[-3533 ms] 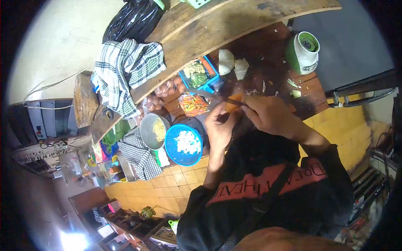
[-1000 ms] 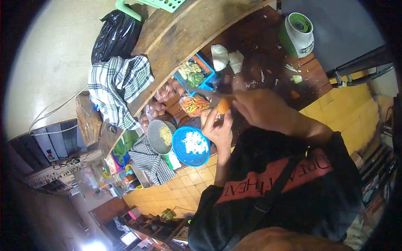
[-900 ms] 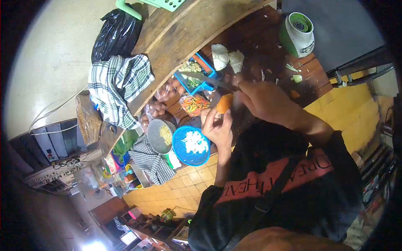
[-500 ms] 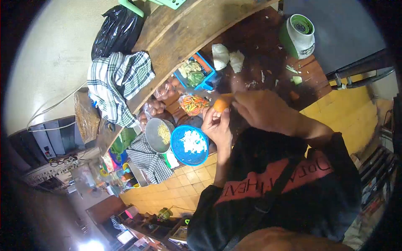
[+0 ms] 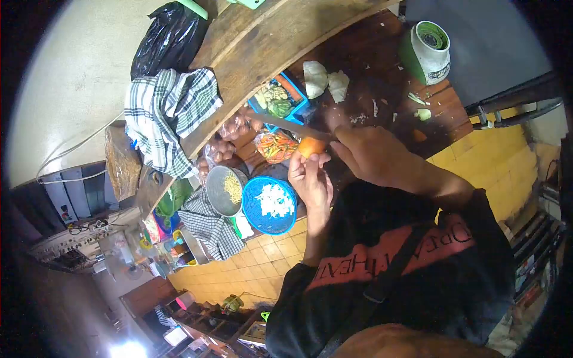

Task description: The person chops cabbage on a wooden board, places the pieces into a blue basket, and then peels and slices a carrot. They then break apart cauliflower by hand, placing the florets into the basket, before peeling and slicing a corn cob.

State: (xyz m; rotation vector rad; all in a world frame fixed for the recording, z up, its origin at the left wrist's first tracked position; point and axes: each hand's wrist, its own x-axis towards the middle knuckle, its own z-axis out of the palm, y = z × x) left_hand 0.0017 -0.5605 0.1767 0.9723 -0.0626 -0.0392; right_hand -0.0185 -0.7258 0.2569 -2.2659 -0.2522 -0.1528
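My left hand (image 5: 311, 182) grips an orange carrot (image 5: 311, 147) between thumb and fingers, its rounded end pointing up. My right hand (image 5: 364, 148) is closed round the handle of a knife (image 5: 292, 126), whose blade reaches left just above the carrot. Left of the carrot lies a clear bag of red and green chillies (image 5: 276, 147). A blue round basket (image 5: 253, 222) with chopped white pieces stands beside my left wrist, and a grey bowl (image 5: 216, 194) with yellowish pieces touches its left side.
A blue crate (image 5: 298, 112) of vegetables stands above the chillies. White cabbage-like pieces (image 5: 315, 79) lie on the dark table (image 5: 370, 53). A green-and-white appliance base (image 5: 427, 53) stands upper right. A checked cloth (image 5: 146, 110) hangs over the wooden ledge (image 5: 250, 59).
The knife blade has swung into clear view, pointing left above the carrot. My left hand has turned slightly, and the carrot now lies more sideways.
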